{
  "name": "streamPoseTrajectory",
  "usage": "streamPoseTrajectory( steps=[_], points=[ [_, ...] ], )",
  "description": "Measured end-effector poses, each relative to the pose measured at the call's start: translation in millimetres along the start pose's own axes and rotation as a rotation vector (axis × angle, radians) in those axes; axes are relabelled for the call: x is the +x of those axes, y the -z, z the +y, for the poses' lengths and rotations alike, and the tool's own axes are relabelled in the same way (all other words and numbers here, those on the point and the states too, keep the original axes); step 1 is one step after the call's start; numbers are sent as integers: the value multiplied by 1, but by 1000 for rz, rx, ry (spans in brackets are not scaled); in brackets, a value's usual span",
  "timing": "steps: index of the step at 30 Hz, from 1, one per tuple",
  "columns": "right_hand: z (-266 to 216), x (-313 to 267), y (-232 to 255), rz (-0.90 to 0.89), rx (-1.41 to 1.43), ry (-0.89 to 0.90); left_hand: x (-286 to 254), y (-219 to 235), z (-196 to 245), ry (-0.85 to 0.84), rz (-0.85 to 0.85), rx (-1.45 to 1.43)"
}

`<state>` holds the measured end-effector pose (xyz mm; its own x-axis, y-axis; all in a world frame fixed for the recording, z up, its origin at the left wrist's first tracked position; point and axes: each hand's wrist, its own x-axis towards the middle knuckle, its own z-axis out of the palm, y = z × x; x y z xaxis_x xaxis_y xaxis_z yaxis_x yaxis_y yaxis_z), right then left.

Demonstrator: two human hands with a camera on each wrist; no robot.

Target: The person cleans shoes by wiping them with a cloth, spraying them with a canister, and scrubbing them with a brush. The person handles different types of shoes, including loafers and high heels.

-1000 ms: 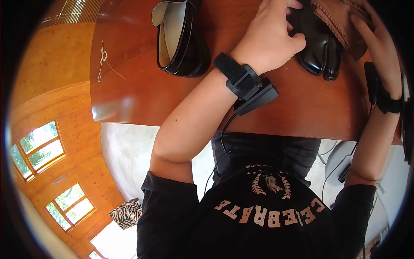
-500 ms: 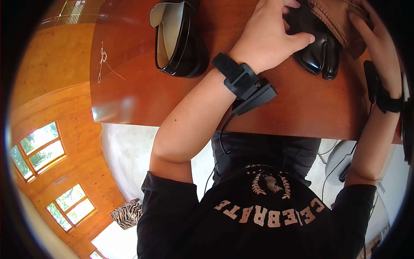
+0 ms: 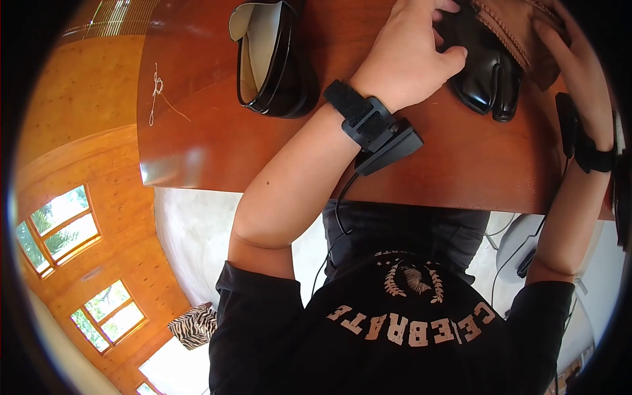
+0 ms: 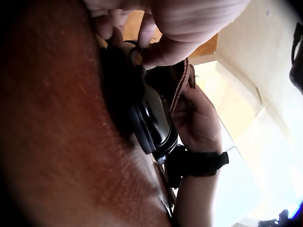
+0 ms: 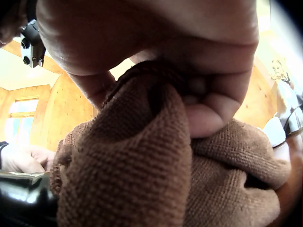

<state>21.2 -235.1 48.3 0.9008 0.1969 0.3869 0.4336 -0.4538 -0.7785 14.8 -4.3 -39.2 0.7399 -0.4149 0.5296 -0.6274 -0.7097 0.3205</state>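
A glossy black split-toe shoe (image 3: 490, 82) lies at the table's upper right in the head view. The left hand (image 3: 415, 59) is at its side, thumb extended; in the left wrist view the left hand's (image 4: 175, 28) curled fingers and thumb hold the upper edge of the shoe (image 4: 156, 118). The right hand (image 3: 582, 72) is beyond a brown cloth (image 3: 526, 33) laid over the shoe. In the right wrist view the right hand (image 5: 189, 71) grips a bunched fold of the ribbed cloth (image 5: 137, 161). The shoe's opening is mostly hidden.
A second black shoe (image 3: 276, 66) with a pale lining stands left of the left forearm. A thin string (image 3: 157, 92) lies near the left edge of the brown table (image 3: 197, 145). Cables hang from both wrist cameras.
The left thumb reached out over the shoe and has drawn back slightly toward the hand. The right hand, the cloth and both shoes look almost unmoved.
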Motion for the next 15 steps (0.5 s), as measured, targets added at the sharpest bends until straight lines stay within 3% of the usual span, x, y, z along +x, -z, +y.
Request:
streamPoseTrajectory(
  steps=[3, 5, 8, 12, 13, 15],
  points=[
    [-18, -3, 2, -42, -130, 6, 6, 18, 11, 148, -68, -224],
    [-30, -2, -6, -25, -178, 13, 16, 37, 22, 435, -188, -652],
    [-35, -4, -16, 37, -162, 32, 16, 35, 20, 407, -167, -637],
    [-14, -1, -1, -29, -81, 14, 3, 17, 18, 48, -4, -15],
    [-9, -1, 3, -62, -41, 15, 6, 15, 13, 15, 12, 17],
    [-8, 1, 15, -156, 9, 35, 6, 13, 9, 131, -36, -176]
  ],
)
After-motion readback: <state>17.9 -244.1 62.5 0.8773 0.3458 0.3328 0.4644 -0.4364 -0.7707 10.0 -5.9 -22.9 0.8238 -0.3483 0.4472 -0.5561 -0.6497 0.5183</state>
